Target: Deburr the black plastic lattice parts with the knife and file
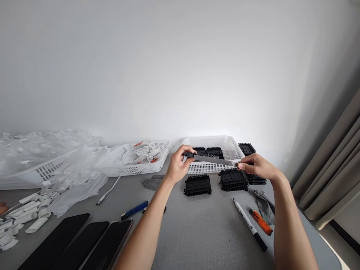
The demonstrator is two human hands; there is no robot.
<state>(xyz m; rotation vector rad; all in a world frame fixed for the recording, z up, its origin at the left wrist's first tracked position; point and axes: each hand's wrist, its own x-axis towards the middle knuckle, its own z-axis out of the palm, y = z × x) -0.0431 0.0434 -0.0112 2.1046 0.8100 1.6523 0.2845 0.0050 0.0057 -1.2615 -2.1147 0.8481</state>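
Both my hands are raised over the grey table [197,232], holding a long thin grey strip [213,160] between them. My left hand [178,165] pinches its left end, where a small black piece sits. My right hand [254,165] grips the right end, fingers closed. Behind the strip stands a white basket [233,148] with black plastic parts inside. Two stacks of black parts [197,185] [233,180] lie on the table just below my hands.
A white marker [249,224] and an orange lighter-like item [260,221] lie at the right. A blue pen [134,210], three dark phones [81,243], white tube pieces [25,221], clear bags [42,153] and a second basket with cables [135,157] fill the left. Curtain at right.
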